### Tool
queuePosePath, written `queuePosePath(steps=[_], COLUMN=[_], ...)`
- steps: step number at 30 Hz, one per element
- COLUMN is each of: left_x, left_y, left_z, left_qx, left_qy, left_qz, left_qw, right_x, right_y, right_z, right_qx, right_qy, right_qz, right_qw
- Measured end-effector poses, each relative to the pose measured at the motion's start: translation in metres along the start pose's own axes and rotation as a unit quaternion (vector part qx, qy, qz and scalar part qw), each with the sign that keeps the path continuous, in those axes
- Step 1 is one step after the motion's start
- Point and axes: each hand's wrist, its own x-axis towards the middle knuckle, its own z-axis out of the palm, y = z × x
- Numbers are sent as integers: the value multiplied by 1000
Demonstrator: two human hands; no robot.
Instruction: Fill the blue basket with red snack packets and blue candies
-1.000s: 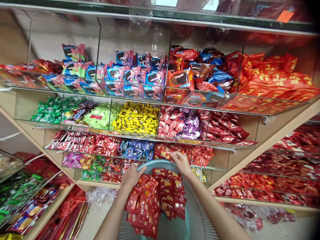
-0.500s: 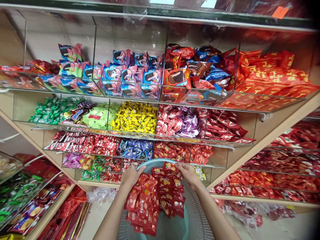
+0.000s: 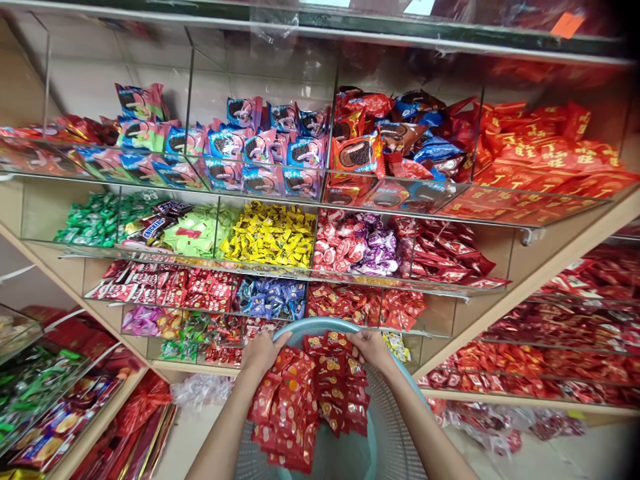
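A light blue-green plastic basket (image 3: 373, 427) with perforated sides is in front of me, low in the view. Inside it are two piles of small red packets with orange-slice prints, a left pile (image 3: 285, 413) and a right pile (image 3: 337, 387). My left hand (image 3: 261, 352) is closed on the basket's rim at the far left, its thumb beside the left pile. Over the right side of the rim, my right hand (image 3: 371, 348) has its fingertips closed on the upper edge of a red packet (image 3: 340, 341) in the right pile. Part of its grip is hidden.
Clear-fronted shelves of wrapped sweets rise ahead: cookie packs (image 3: 305, 153), yellow candies (image 3: 270, 233), blue candies (image 3: 273, 298) and red packets (image 3: 345, 300). A wooden side panel (image 3: 475, 320) slants on the right. Plastic bags (image 3: 203, 388) lie on the floor below.
The packet at my right fingertips has dropped slightly and lies flatter against its pile. My left hand and the basket have hardly moved. The view has shifted a little.
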Motion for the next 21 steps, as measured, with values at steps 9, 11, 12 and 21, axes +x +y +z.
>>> queuePosePath(steps=[9,11,12,21], left_x=[-4,-6,-7,-9], left_y=[4,5,6,7], left_z=[-4,-6,-7,-9], left_qx=[-8,-10,-12,-19], left_qy=[-20,-22,-21,-8], left_qz=[-20,-25,-27,-27], left_qw=[1000,999,999,999], right_x=[42,56,63,85], right_y=[-21,-27,-28,-35], right_z=[-8,-2,1,16], right_qx=[-236,-291,-319,-469], right_qy=[129,116,111,100], right_qz=[-193,-215,-223,-245], right_qw=[944,925,914,843])
